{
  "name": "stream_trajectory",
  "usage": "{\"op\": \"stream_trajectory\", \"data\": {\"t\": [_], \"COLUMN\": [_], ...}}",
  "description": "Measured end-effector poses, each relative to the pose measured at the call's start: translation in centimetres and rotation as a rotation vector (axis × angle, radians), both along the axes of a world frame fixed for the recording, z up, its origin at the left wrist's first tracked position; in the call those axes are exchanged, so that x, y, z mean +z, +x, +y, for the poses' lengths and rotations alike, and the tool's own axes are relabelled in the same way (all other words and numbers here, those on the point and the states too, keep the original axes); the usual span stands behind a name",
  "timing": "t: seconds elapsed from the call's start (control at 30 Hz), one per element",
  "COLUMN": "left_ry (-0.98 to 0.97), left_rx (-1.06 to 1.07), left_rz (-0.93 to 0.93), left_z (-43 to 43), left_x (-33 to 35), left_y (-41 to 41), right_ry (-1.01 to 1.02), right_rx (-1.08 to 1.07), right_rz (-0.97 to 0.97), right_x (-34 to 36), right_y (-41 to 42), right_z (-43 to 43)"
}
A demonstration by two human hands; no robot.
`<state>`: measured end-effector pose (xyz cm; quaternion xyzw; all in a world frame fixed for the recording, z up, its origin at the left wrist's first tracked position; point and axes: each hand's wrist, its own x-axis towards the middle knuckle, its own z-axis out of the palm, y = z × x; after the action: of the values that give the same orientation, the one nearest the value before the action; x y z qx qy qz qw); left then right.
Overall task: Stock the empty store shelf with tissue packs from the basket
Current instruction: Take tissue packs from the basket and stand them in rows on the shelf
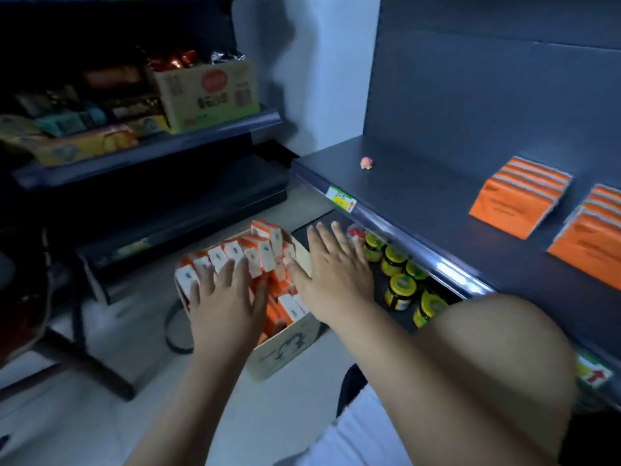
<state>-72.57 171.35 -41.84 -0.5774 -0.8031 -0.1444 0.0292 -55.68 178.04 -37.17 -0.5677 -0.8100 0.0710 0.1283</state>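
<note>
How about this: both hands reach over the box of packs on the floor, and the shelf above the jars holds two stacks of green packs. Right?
Not quite: the head view shows the two stacks on the shelf are orange, not green. Otherwise yes: left hand and right hand reach over the box on the floor, with the jars below the shelf.

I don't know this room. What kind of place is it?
Most likely a small shop: a price label on the dark shelf, rows of identical yellow-lidded jars below it, and stacked orange tissue packs on display.
</note>
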Motion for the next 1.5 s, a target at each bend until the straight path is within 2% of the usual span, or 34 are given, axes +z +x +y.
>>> {"op": "stream_trajectory", "data": {"t": [0.17,0.37,0.57,0.7,0.83,0.9,1.0,1.13,1.23,1.4,1.5], "left_ry": [-0.105,-0.298,-0.422,-0.507,-0.74,-0.801,-0.795,-0.771,-0.794,-0.677,-0.559], "left_rx": [0.05,0.024,0.037,0.106,-0.061,-0.125,-0.169,-0.206,-0.213,-0.049,0.061], "left_rz": [-0.055,-0.161,-0.253,-0.396,-0.197,-0.115,-0.014,0.143,0.094,-0.314,-0.478], "left_z": [0.1,2.2,5.2,6.5,7.2,7.5,8.3,9.8,10.1,9.8,9.9], "left_x": [-4.0,-8.4,-11.5,-12.9,-13.8,-14.1,-14.0,-13.5,-13.1,-11.9,-10.3], "left_y": [-1.8,-2.1,-3.1,-4.8,-6.6,-7.3,-7.5,-7.6,-8.0,-9.0,-8.4], "right_ry": [-0.163,-0.333,-0.434,-0.48,-0.502,-0.526,-0.608,-0.623,-0.613,-0.783,-0.838], "right_rx": [-0.012,0.115,0.098,0.097,0.108,0.089,0.006,0.022,0.007,-0.308,-0.371], "right_rz": [-0.121,-0.19,-0.157,-0.27,-0.407,-0.406,-0.373,-0.456,-0.336,0.28,0.487], "right_x": [-5.3,-9.3,-14.8,-17.6,-17.9,-18.0,-18.4,-18.9,-19.4,-17.0,-13.6], "right_y": [-1.1,-2.6,-5.2,-6.3,-7.8,-8.5,-9.0,-9.9,-10.0,-8.1,-6.2], "right_z": [1.1,3.7,5.4,7.8,9.8,10.6,11.0,10.7,10.2,11.6,13.2]}}
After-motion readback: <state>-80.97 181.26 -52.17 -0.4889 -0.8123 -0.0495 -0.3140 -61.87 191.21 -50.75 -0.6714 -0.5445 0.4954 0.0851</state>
